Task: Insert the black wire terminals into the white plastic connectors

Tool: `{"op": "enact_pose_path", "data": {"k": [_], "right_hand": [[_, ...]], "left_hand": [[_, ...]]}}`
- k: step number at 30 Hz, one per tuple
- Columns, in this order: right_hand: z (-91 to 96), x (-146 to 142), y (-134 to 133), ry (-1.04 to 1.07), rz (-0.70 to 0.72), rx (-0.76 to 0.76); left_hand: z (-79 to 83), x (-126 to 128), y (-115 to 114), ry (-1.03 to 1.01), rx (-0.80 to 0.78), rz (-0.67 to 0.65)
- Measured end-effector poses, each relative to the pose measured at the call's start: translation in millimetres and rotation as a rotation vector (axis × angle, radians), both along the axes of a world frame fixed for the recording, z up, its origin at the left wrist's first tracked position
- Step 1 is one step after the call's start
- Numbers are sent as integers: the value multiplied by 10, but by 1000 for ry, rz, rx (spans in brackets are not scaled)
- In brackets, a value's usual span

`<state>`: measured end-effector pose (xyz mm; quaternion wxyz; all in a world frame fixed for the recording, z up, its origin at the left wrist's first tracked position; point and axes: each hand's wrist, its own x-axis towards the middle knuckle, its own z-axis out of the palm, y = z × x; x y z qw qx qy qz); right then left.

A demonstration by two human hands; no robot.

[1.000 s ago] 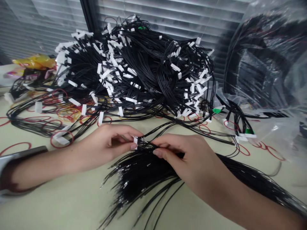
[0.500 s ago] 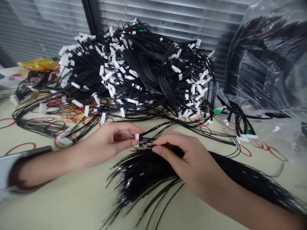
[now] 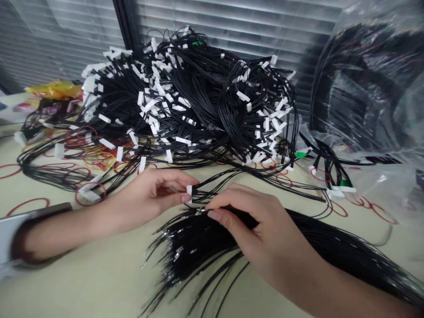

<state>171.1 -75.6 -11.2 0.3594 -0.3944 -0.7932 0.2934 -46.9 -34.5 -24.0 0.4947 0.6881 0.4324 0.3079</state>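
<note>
Between the thumb and fingers of my left hand (image 3: 159, 190) is a small white connector housing (image 3: 189, 193), with several thin black wires running from it to the right. Just right of it, my right hand (image 3: 251, 216) pinches a black wire close to its silvery metal terminal (image 3: 200, 211). The terminal sits slightly below the housing, apart from it. Beneath my right hand lies a thick bundle of loose black wires (image 3: 195, 247), their bare metal terminals fanned out toward the left. My right fingers partly hide the pinched wire.
A large heap of black wire harnesses (image 3: 205, 97) with white connectors fills the back of the table. Red rubber bands (image 3: 28, 201) lie scattered around. On the right stands a clear plastic bag (image 3: 367, 88) of black cable. A yellow packet (image 3: 56, 89) lies at the far left.
My right hand has moved slightly down, and the wire terminal in it now sits lower and a little farther from the housing. My left hand has stayed in place.
</note>
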Motion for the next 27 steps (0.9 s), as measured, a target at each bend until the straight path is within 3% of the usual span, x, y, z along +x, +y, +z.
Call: {"op": "enact_pose_path", "data": {"k": [4, 9, 14, 19, 27], "right_hand": [[-26, -9, -38, -148, -122, 88], [-2, -54, -103, -83, 111, 51], [8, -59, -87, -15, -81, -130], [13, -48, -62, 48, -25, -274], [-22, 17, 89, -86, -166, -238]], "left_hand": [[10, 5, 4, 18, -15, 9], [18, 6, 7, -36, -38, 8], [-7, -3, 5, -40, -31, -5], [-52, -17, 7, -79, -46, -19], [11, -22, 4, -136, -166, 11]]}}
